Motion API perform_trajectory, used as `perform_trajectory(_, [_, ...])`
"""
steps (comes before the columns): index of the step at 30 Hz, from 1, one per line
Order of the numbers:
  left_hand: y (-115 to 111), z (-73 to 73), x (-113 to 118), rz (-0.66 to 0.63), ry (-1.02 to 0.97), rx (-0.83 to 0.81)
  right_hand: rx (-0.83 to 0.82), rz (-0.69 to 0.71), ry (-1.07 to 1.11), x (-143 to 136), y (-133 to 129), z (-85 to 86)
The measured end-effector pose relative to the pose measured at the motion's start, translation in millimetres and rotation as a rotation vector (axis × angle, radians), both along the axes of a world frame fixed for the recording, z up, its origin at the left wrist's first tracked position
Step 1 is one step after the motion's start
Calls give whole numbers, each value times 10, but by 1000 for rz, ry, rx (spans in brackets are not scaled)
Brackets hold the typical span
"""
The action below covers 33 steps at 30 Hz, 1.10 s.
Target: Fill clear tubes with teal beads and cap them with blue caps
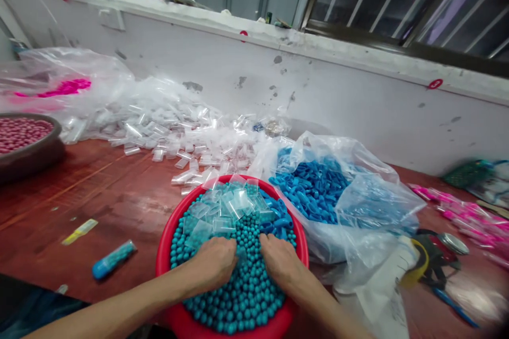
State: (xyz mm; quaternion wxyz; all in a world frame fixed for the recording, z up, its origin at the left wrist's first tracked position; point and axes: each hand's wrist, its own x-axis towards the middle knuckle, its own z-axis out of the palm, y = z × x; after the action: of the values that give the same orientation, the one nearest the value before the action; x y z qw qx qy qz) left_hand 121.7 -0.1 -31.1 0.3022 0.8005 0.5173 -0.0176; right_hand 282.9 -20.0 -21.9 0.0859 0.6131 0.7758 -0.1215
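Observation:
A red basin (162,246) full of teal beads (238,302) stands in front of me. Clear plastic tubes (238,202) lie heaped on the beads at the back, with blue caps (281,221) beside them on the right. My left hand (217,264) is closed low over the beads at the near edge of the tubes; a see-through edge shows by its fingertips, but what it grips is unclear. Close to the blue caps, my right hand (280,260) has its fingers pressed together over the beads. Anything inside that pinch is hidden.
A filled tube with a blue end (114,259) lies left of the basin, near a yellow strip (79,231). Loose clear tubes (159,116) pile along the wall. An open bag of blue caps (318,185) is at right; pink packets (473,214) lie beyond. A bowl of pink beads (35,161) stands far left.

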Motion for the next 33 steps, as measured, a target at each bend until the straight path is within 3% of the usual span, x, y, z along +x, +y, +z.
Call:
perform_trajectory(6, [180,-162,301,185,-242,-288,14,-7,316,-6,105,-223])
perform_trajectory(12, [114,-236,245,350,-633,-638,-100,-205,710,152,188,-168])
perform_trajectory(14, [93,-224,198,368,-741,-699,-51,-228,775,202,163,-158])
perform_trajectory(18, [66,-161,125,432,-921,-787,154,-132,702,254,38,-177])
perform_trajectory(23, [30,-166,68,433,-1037,-695,178,-82,640,199,-88,-173])
perform_trajectory(28, [62,-284,106,389,-745,-500,115,-125,805,124,-14,-155])
perform_trajectory(31, [94,-293,140,351,-697,-448,15,-12,836,108,36,-121])
perform_trajectory(33, [85,-242,131,357,-695,-437,-16,-17,813,130,53,-68])
